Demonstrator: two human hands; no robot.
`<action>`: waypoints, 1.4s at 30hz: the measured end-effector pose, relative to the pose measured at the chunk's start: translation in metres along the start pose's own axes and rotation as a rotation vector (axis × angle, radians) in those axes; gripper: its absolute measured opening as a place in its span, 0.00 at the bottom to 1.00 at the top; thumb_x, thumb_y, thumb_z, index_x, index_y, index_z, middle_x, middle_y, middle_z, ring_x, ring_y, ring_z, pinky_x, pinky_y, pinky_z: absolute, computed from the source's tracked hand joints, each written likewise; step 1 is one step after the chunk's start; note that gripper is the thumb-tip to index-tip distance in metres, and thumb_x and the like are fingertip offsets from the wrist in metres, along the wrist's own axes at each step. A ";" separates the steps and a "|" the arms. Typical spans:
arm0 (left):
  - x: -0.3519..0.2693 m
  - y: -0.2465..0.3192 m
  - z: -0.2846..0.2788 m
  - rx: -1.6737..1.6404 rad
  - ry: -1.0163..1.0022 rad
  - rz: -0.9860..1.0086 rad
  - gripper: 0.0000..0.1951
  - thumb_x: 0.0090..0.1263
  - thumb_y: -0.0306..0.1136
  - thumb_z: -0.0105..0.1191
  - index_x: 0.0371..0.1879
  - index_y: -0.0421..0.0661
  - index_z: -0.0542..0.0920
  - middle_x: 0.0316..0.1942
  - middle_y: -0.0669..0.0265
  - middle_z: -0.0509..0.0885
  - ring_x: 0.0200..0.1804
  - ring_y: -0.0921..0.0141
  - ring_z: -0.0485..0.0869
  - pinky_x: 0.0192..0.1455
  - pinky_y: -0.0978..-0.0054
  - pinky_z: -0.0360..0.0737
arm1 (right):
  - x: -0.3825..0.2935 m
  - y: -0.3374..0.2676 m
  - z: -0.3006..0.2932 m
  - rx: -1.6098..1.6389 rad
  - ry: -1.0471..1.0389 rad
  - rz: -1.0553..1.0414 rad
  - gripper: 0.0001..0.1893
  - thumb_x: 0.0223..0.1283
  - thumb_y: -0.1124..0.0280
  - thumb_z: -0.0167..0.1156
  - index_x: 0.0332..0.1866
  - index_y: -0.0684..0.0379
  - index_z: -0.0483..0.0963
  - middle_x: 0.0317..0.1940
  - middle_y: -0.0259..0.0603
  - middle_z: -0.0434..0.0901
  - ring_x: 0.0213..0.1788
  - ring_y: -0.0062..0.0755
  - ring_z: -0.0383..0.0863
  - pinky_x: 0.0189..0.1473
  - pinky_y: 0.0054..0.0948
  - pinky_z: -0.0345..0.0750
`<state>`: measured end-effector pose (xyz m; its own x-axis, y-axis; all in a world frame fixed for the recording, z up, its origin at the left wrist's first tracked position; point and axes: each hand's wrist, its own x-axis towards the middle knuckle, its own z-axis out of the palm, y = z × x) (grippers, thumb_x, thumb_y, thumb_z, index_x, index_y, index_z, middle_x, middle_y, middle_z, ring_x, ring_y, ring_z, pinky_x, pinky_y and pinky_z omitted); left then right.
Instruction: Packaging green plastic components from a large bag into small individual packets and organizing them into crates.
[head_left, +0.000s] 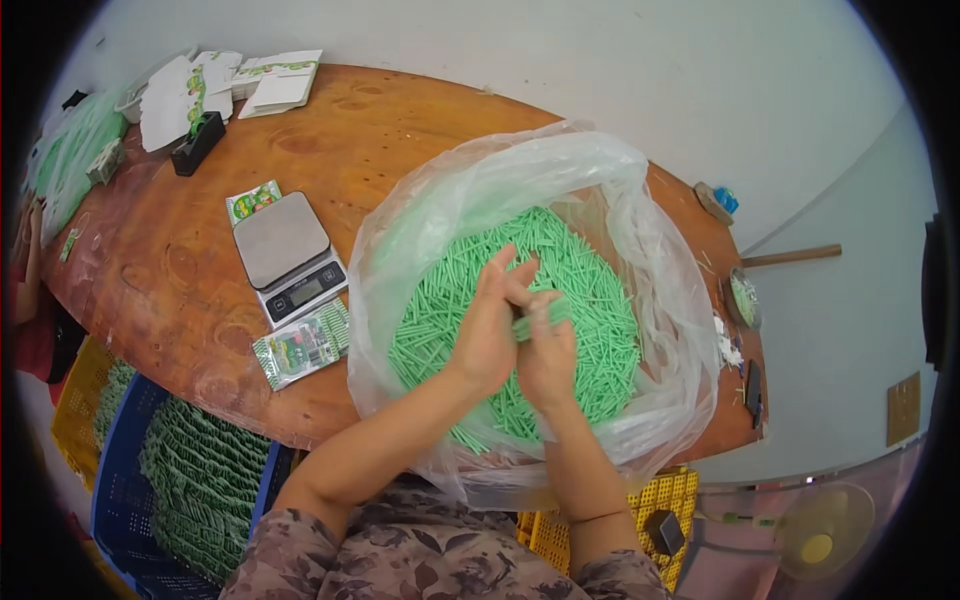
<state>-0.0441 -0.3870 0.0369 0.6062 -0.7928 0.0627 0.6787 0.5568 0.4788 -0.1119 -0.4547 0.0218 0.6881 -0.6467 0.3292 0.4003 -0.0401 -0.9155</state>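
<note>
A large clear plastic bag (679, 375) stands with its mouth wide, and many thin green sticks (592, 277) lie loose in it. Above them my two hands meet. My right hand (549, 364) is closed around a small bundle of green sticks (556, 311), slightly blurred. My left hand (484, 330) is beside it, its fingers stretched out and its palm turned towards the bundle. Part of the bundle is hidden by the fingers. Left of the bag sits a digital scale (283, 240) with a bare metal plate. Printed green-and-white packets (300, 349) lie partly beside it.
A tape dispenser (199, 142) and stacked white cartons (281, 86) are at the wooden table's (180, 300) far left. A blue crate (124, 457) below holds many green packets. A yellow crate (660, 502) stands below right. Another person's arm (28, 262) shows at far left.
</note>
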 end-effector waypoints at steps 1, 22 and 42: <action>-0.006 0.018 -0.008 0.129 -0.075 0.061 0.27 0.71 0.46 0.35 0.64 0.42 0.51 0.56 0.54 0.66 0.62 0.66 0.60 0.65 0.66 0.52 | 0.000 0.007 -0.010 -0.006 0.023 0.080 0.12 0.64 0.64 0.45 0.44 0.62 0.67 0.32 0.40 0.73 0.39 0.32 0.73 0.49 0.32 0.69; -0.126 0.125 -0.172 2.614 -0.168 0.621 0.17 0.53 0.31 0.48 0.41 0.34 0.74 0.46 0.51 0.75 0.49 0.58 0.74 0.49 0.62 0.72 | 0.045 0.009 -0.051 -1.418 -0.302 -0.172 0.09 0.56 0.71 0.54 0.37 0.65 0.70 0.26 0.42 0.73 0.24 0.39 0.72 0.28 0.32 0.69; -0.058 0.023 -0.079 1.841 -0.872 0.845 0.06 0.43 0.28 0.50 0.21 0.43 0.71 0.26 0.65 0.70 0.29 0.67 0.73 0.27 0.76 0.73 | 0.036 0.000 -0.057 -0.533 -0.061 0.188 0.10 0.59 0.66 0.55 0.29 0.63 0.73 0.18 0.30 0.73 0.22 0.18 0.71 0.27 0.20 0.68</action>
<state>-0.0309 -0.3084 -0.0252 -0.1766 -0.7360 0.6535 -0.9177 0.3632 0.1610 -0.1214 -0.5209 0.0201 0.7584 -0.6350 0.1472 -0.0823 -0.3174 -0.9447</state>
